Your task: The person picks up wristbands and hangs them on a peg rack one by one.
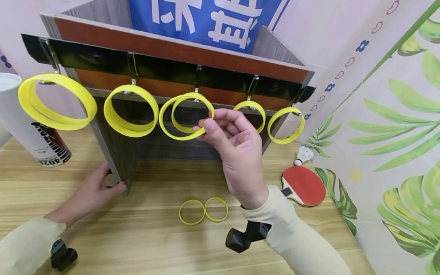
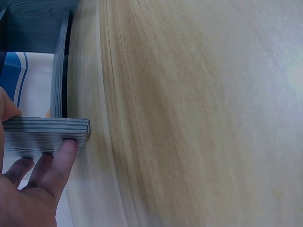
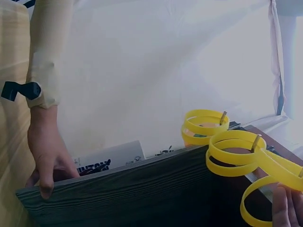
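Observation:
My right hand [image 1: 240, 152] pinches a yellow ring [image 1: 182, 138] between thumb and fingers, at the middle hook [image 1: 197, 82] of a black strip. Another yellow ring [image 1: 175, 120] shows just behind it on that hook. In the right wrist view, the fingertips [image 3: 280, 208] appear at the lower right, against the yellow rings [image 3: 279, 170]. My left hand [image 1: 93, 194] grips the lower front edge of the grey wooden stand's side panel [image 1: 115, 152]. Seen from the left wrist, thumb and fingers lie on either side of the panel edge [image 2: 47, 125].
Yellow rings [image 1: 130, 131] hang on the other hooks either side. Two rings [image 1: 191, 223] lie on the wooden table [image 1: 154, 244]. A red table tennis bat [image 1: 304, 185] and a shuttlecock [image 1: 304, 154] lie at right. A white tube [image 1: 38, 141] stands left.

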A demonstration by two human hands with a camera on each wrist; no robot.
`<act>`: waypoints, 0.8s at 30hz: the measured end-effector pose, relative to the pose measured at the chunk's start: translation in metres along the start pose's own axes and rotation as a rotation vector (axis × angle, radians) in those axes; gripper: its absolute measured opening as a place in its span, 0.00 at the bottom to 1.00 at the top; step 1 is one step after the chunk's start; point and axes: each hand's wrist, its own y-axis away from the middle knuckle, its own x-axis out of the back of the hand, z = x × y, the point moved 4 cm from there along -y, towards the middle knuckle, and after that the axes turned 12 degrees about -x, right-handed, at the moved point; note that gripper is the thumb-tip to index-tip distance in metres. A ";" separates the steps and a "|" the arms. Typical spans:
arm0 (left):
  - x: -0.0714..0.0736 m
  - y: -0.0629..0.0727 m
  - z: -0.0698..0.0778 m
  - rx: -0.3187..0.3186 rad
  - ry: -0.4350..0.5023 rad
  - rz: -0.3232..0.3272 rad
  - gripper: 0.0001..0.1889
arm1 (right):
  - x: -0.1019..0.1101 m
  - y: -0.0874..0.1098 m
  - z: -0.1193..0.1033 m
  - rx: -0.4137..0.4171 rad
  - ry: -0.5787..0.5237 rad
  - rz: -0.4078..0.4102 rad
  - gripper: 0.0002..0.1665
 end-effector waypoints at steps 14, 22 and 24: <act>-0.001 -0.001 -0.001 -0.023 -0.013 0.022 0.34 | 0.004 0.000 0.014 -0.016 0.057 -0.002 0.10; 0.000 0.001 -0.003 -0.009 -0.013 0.007 0.35 | 0.002 0.002 0.016 0.008 0.084 -0.003 0.10; 0.000 0.001 -0.002 -0.003 -0.013 0.004 0.35 | 0.001 0.002 0.016 0.012 0.091 -0.009 0.10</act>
